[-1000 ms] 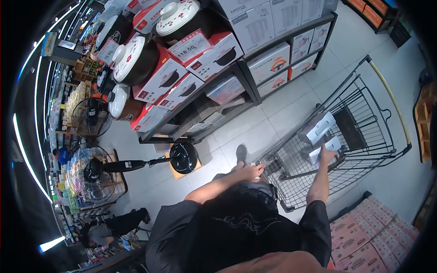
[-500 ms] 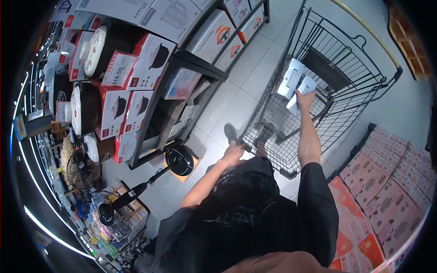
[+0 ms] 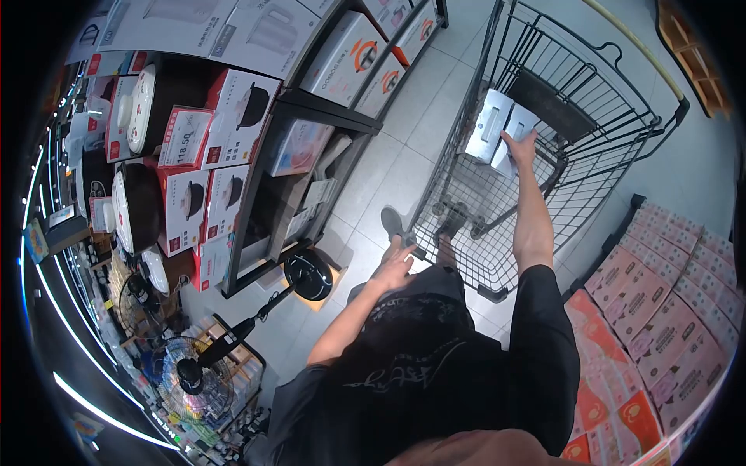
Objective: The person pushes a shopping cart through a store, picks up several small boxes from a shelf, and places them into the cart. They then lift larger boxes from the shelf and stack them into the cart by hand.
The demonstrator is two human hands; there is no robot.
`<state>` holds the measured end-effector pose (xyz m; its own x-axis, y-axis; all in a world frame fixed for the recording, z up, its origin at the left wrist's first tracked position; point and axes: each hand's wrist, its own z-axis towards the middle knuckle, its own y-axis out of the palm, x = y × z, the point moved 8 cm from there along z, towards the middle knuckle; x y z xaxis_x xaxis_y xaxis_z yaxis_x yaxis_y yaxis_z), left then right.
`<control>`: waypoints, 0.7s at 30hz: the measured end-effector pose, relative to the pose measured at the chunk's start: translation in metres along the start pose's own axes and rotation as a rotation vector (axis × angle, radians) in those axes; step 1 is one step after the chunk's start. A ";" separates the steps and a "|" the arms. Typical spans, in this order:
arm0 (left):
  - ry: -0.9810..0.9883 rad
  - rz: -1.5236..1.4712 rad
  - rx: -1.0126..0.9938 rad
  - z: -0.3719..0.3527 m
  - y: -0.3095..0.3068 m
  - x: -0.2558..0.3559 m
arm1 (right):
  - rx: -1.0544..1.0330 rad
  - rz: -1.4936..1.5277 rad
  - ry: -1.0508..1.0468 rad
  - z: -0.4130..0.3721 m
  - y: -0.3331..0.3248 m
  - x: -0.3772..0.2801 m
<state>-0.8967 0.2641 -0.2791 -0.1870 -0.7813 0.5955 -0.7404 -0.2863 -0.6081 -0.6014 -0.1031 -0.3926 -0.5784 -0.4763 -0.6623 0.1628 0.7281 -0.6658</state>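
Inside the wire shopping cart (image 3: 480,268), two white boxes lie side by side near the dark panel. My right hand (image 3: 522,147) grips the right-hand white box (image 3: 521,122) by its side, fingers bent over its edge. Against it on the left rests the other white box (image 3: 488,126), which carries a small grey picture. My left hand (image 3: 395,268) is beside the cart's near left corner, above my legs; its fingers are apart and nothing shows in them.
Shelves on the left hold boxed pots (image 3: 231,116) and a price card (image 3: 185,136). A standing fan's round black base (image 3: 308,274) is on the floor, near the shelf's foot. Stacked pink cartons (image 3: 660,311) stand at the right. A wooden rack (image 3: 691,50) is beyond the cart.
The right-hand box, tilted and apart before, now lies alongside the other in my right hand's grip. My left hand has shifted slightly. The view has turned a little.
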 end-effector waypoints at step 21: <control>-0.029 -0.037 -0.025 0.003 0.011 -0.003 | -0.196 -0.329 0.237 -0.026 0.024 -0.104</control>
<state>-0.9019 0.2614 -0.2891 -0.1406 -0.7867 0.6011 -0.7624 -0.3014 -0.5727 -0.5585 -0.0234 -0.3303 -0.7447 -0.5889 -0.3140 -0.2015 0.6470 -0.7354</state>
